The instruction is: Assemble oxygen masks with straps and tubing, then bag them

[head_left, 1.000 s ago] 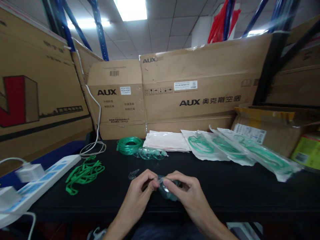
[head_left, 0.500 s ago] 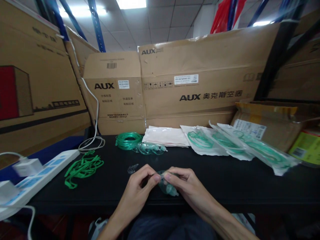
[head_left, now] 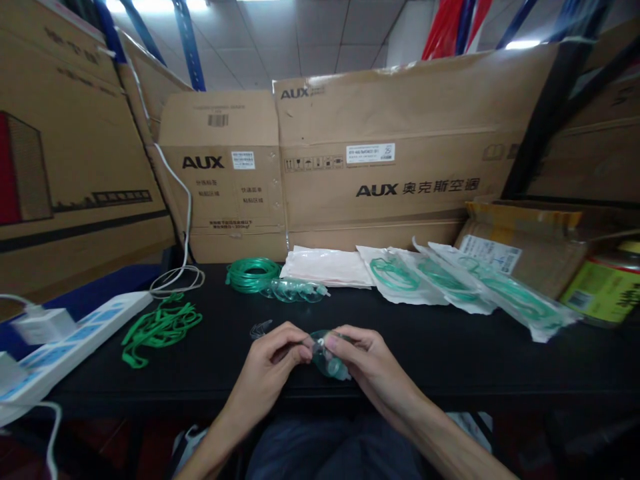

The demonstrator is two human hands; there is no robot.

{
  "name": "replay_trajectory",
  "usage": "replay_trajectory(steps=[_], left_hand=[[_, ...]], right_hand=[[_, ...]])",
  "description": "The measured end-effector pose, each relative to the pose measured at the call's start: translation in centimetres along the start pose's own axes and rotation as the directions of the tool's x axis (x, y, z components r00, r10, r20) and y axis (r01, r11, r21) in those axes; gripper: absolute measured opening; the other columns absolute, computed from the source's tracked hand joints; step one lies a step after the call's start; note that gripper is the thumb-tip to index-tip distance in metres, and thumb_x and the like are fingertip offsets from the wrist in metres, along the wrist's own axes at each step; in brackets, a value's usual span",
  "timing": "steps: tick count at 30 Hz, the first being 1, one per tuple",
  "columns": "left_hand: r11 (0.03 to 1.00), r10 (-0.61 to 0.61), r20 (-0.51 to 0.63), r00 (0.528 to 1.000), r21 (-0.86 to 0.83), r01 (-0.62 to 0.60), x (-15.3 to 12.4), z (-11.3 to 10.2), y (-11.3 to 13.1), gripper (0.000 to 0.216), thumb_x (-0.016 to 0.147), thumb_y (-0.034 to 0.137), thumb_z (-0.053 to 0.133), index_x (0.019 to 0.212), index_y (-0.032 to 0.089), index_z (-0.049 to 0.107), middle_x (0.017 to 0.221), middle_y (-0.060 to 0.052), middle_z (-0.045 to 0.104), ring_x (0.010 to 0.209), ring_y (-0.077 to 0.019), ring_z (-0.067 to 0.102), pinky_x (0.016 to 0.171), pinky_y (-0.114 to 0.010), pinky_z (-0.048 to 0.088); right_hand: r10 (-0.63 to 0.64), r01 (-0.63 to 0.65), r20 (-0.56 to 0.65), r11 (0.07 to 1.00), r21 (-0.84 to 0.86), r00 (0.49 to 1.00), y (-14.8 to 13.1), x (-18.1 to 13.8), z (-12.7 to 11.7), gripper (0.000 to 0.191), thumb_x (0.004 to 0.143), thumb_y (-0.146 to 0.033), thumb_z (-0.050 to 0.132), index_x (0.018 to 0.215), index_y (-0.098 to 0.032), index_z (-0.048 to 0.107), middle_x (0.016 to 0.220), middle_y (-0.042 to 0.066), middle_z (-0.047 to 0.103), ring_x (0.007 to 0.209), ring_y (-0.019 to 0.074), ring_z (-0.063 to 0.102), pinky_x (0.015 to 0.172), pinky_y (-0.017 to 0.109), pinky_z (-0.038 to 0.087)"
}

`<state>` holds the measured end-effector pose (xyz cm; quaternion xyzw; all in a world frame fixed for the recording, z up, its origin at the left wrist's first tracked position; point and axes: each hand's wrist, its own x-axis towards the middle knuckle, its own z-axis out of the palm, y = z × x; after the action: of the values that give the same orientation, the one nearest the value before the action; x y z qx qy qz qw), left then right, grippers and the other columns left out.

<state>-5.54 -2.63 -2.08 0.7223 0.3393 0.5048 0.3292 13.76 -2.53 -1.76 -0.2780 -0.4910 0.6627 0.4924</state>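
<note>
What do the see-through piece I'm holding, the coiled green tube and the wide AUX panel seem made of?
See-through piece: probably shiny plastic, translucent and green-tinted; stiffness unclear. Coiled green tube: likely flexible plastic, glossy and looped smoothly. Wide AUX panel: apparently cardboard, matte brown with creases.

Single head-worn view, facing forward, downward

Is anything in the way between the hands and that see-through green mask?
Nothing I can see: the left hand and right hand both touch the translucent green mask. The small clear pieces lie beyond the left hand, not between.
</note>
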Motion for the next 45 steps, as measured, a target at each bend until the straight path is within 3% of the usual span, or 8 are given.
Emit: replay_trajectory(steps=[7, 14, 18, 26, 35, 40, 45], left_hand=[[1.000, -0.013, -0.008, 1.000, 0.000, 0.013, -0.1, 0.0, -0.1, 0.018, 0.094, 0.029, 0.064, 0.083, 0.018, 0.073, 0.078, -0.001, 0.063, 0.072, -0.0136, 0.059, 0.068, -0.022, 0.046], [0.999, -0.009, -0.009, 1.000, 0.053, 0.009, 0.0, -0.1, 0.1, 0.019, 0.094, 0.030, 0.063, 0.083, 0.017, 0.072, 0.077, -0.001, 0.061, 0.069, -0.0130, 0.056, 0.064, -0.021, 0.043], [0.997, -0.029, -0.002, 1.000, 0.065, 0.030, -0.2, -0.1, 0.1, 0.020, 0.095, 0.031, 0.062, 0.083, 0.017, 0.070, 0.076, 0.000, 0.058, 0.068, -0.0123, 0.054, 0.063, -0.021, 0.042], [0.998, -0.007, -0.015, 1.000, 0.055, 0.008, 0.0, 0.1, 0.5, 0.024, 0.095, 0.033, 0.061, 0.078, 0.017, 0.068, 0.073, 0.001, 0.054, 0.066, -0.0115, 0.049, 0.060, -0.021, 0.040], [0.996, 0.064, -0.016, 0.998, 0.063, -0.063, -0.2, 0.1, 0.3, 0.018, 0.094, 0.028, 0.064, 0.080, 0.018, 0.067, 0.076, 0.001, 0.056, 0.070, -0.0117, 0.052, 0.064, -0.021, 0.041], [0.988, 0.106, -0.036, 0.994, 0.118, -0.101, -0.5, 0.3, 0.1, 0.018, 0.093, 0.028, 0.065, 0.079, 0.018, 0.067, 0.075, 0.000, 0.057, 0.069, -0.0128, 0.053, 0.065, -0.023, 0.041], [0.988, -0.033, 0.012, 0.999, 0.150, 0.031, -0.3, 0.3, 0.3, 0.022, 0.092, 0.034, 0.065, 0.078, 0.016, 0.070, 0.073, 0.000, 0.060, 0.069, -0.0137, 0.054, 0.066, -0.024, 0.041]], right_hand=[[-0.015, 0.015, -0.034, 1.000, -0.010, 0.999, 0.0, -0.1, 0.0, 0.029, 0.077, -0.042, 0.082, 0.081, -0.014, 0.078, 0.077, 0.004, 0.071, 0.071, 0.0134, 0.056, 0.067, 0.026, 0.040], [-0.176, 0.150, -0.111, 0.966, -0.212, 0.978, 0.5, -0.2, 0.0, 0.028, 0.077, -0.043, 0.081, 0.075, -0.015, 0.077, 0.073, 0.001, 0.065, 0.073, 0.0142, 0.052, 0.069, 0.027, 0.038], [-0.213, 0.190, -0.056, 0.942, -0.275, 0.976, 0.1, -0.2, -0.3, 0.026, 0.081, -0.042, 0.078, 0.079, -0.015, 0.079, 0.077, 0.003, 0.065, 0.076, 0.0156, 0.053, 0.071, 0.029, 0.039], [-0.198, 0.222, 0.129, 0.950, -0.217, 0.972, -0.5, -0.3, -0.9, 0.017, 0.086, -0.034, 0.075, 0.083, -0.019, 0.081, 0.083, 0.004, 0.067, 0.083, 0.0170, 0.055, 0.076, 0.030, 0.041], [-0.218, 0.244, 0.161, 0.956, -0.164, 0.962, -0.2, -0.3, -1.0, 0.011, 0.086, -0.030, 0.076, 0.086, -0.021, 0.082, 0.086, 0.005, 0.067, 0.089, 0.0190, 0.057, 0.079, 0.032, 0.042], [-0.146, 0.162, 0.154, 0.982, -0.095, 0.977, -0.6, -0.6, -0.6, 0.017, 0.085, -0.034, 0.076, 0.087, -0.018, 0.080, 0.090, 0.005, 0.065, 0.088, 0.0179, 0.057, 0.078, 0.030, 0.042], [-0.049, 0.050, 0.053, 0.998, -0.023, 0.997, -0.6, -0.4, -0.2, 0.022, 0.087, -0.039, 0.073, 0.090, -0.017, 0.073, 0.087, 0.003, 0.066, 0.082, 0.0151, 0.059, 0.075, 0.026, 0.045]])
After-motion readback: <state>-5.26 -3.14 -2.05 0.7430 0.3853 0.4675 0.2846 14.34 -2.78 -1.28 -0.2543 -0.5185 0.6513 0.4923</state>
